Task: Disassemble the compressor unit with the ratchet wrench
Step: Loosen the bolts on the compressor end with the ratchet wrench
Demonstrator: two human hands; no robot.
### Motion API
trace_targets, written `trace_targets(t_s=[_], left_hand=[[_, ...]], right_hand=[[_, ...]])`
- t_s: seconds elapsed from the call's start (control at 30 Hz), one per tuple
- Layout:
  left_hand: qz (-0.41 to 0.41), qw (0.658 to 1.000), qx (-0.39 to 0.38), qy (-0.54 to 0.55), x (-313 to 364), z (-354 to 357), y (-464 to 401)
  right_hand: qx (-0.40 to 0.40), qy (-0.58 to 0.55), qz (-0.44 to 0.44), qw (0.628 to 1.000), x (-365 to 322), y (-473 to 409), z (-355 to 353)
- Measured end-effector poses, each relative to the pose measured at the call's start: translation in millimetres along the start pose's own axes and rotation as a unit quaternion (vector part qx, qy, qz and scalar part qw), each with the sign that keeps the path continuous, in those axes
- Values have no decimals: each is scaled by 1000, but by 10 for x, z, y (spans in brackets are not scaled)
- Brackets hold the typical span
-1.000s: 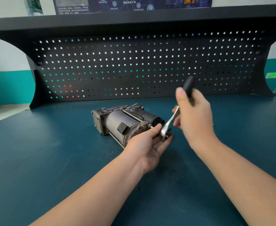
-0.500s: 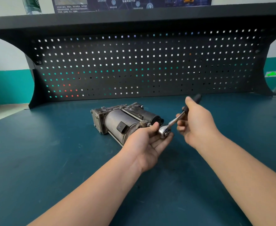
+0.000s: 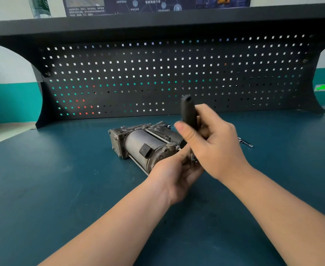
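Looking down, head view: one compressor unit (image 3: 144, 146) lies on its side on the blue-green bench top (image 3: 52, 189), in front of the black pegboard (image 3: 157, 73).
Right hand (image 3: 213, 144): fingers and thumb curled round the black handle of one ratchet wrench (image 3: 188, 114) — handle standing nearly upright.
Left hand (image 3: 175, 175): palm up at the unit's near end, fingers loosely curved beneath the wrench head; whether they pinch anything cannot be told.
Hidden: the wrench head and the fastener — covered by both hands, only a glint of metal shows.
Cut off: a small metal tool (image 3: 245, 142) behind the right hand, partly covered.
Count: two hands, one wrench, one compressor.
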State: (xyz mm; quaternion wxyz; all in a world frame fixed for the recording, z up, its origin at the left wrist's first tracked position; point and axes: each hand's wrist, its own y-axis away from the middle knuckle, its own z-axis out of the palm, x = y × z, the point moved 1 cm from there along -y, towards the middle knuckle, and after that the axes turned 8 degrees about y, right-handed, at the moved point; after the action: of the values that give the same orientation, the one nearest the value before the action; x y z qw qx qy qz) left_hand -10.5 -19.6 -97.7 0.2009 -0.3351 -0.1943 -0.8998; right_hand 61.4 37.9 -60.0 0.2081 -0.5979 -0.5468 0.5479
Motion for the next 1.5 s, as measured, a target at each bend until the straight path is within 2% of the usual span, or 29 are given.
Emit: trace_targets(t_s=[0.1, 0.17, 0.2, 0.27, 0.3, 0.33, 0.37, 0.4, 0.43, 0.5, 0.53, 0.6, 0.63, 0.7, 0.77, 0.83, 0.9, 0.97, 1.0, 1.03, 1.07, 1.1, 1.17, 1.2, 1.23, 1.3, 1.37, 1.43, 1.5], left_hand=[[2, 1000, 20, 23, 15, 5, -9], [2, 999, 23, 31, 22, 4, -14], [0, 999, 23, 32, 19, 5, -15], [-3, 999, 23, 27, 4, 10, -15], [-1, 999, 25, 22, -3, 9, -17], [2, 999, 28, 17, -11, 6, -24], [6, 999, 31, 13, -13, -1, -28], [11, 999, 37, 10, -10, -9, -36], [16, 999, 42, 6, -8, -15, -41], [22, 999, 41, -1, -5, -23, -40], [24, 999, 28, -3, -5, -22, -31], [35, 999, -18, 6, -6, -24, -7], [42, 998, -36, 17, -2, -25, 1], [38, 999, -29, 18, 9, -28, 4], [17, 1000, -1, 16, 18, -30, -13], [9, 999, 25, 27, 37, -12, -3], [8, 999, 34, 27, 50, -4, 6], [6, 999, 35, 15, 46, -10, 2], [6, 999, 36, 8, 38, -14, -8], [3, 999, 38, 3, 34, -15, -12], [1, 999, 40, -1, 32, -19, -16], [-3, 999, 44, -6, 31, -23, -17], [-9, 999, 40, -21, 34, -25, -10], [-10, 999, 32, -30, 35, -25, -3], [-7, 999, 18, -34, 39, -24, 12], [11, 1000, -7, -24, 45, -38, 6], [15, 1000, -9, -17, 52, -39, 19], [-2, 1000, 2, -11, 52, -33, 17], [-9, 1000, 22, 5, 66, -18, 14]], right_hand=[[87, -47, 134, 986, 107, -42, -11], [130, -118, 265, 948, 242, -83, -22], [145, -171, 346, 911, 321, -94, -27], [151, -282, 495, 808, 444, -65, -22], [151, -317, 539, 766, 485, -44, -15], [150, -331, 561, 744, 499, -36, -8], [150, -326, 554, 751, 489, -37, -7], [152, -306, 515, 786, 465, -51, -12], [149, -268, 446, 841, 410, -72, -22], [111, -132, 243, 955, 228, -83, -31], [83, -58, 127, 987, 127, -61, -14], [25, 52, -61, 997, -13, 21, 56], [9, 85, -108, 990, -42, 62, 97], [14, 81, -91, 992, -61, 80, 136], [64, 24, 13, 998, -7, 39, 108], [120, -35, 155, 980, 120, -29, 45], [158, -145, 319, 923, 292, -81, -3], [176, -267, 465, 825, 421, -71, 1], [180, -299, 504, 790, 456, -58, 14], [181, -311, 518, 776, 459, -52, 21], [179, -308, 499, 790, 439, -55, 19], [172, -284, 451, 829, 400, -65, 10], [124, -164, 279, 938, 253, -76, -14], [88, -96, 171, 977, 164, -64, -13], [47, -40, 66, 996, 76, -37, 2], [-17, 50, -84, 995, -26, 32, 62], [-27, 73, -99, 992, -55, 62, 98], [14, 25, -14, 999, -19, 40, 85], [81, -39, 114, 989, 70, -16, 35]])
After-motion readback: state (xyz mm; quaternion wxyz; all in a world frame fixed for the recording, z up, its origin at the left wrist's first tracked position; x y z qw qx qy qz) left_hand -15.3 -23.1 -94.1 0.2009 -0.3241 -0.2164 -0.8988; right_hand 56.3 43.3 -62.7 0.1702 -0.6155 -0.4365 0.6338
